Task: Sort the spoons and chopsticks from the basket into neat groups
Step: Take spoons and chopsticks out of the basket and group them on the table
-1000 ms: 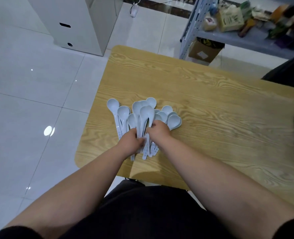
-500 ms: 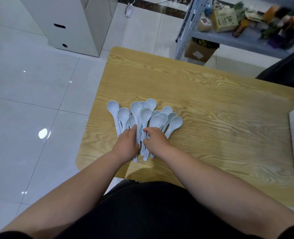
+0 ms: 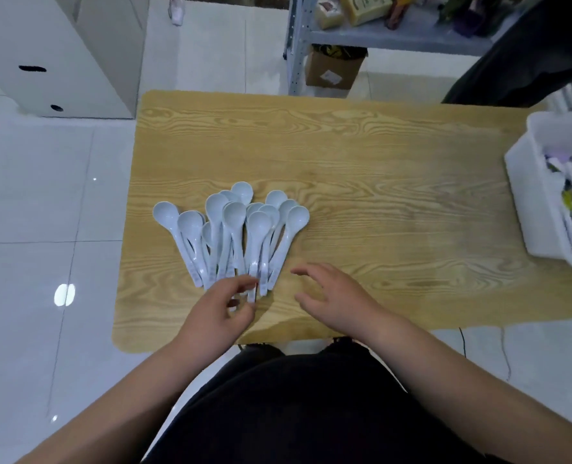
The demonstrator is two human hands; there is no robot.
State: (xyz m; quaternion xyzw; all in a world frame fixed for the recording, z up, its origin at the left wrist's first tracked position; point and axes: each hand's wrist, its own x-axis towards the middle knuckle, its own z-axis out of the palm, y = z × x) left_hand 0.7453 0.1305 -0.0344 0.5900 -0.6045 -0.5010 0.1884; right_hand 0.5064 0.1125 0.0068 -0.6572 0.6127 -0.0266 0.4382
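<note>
The left hand (image 3: 217, 313) is curling narrow fingers (image 3: 241, 283) at the handle ends of the spoons (image 3: 234, 229), grip unclear, while the right hand (image 3: 336, 296) is hovering spread-fingered beside them, the basket (image 3: 532, 195) sitting well apart on the worktop (image 3: 378, 195).

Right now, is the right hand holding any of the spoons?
No, the right hand hovers open beside the spoons, touching none.

The person wears a plain black fabric garment (image 3: 294, 406) that fills the lower middle of the view. It is matte, with soft folds and a slightly uneven upper edge. Both forearms are bare from the lower corners of the view up to the wrists. The left hand (image 3: 217, 313) and right hand (image 3: 338, 296) are bare as well.
</note>
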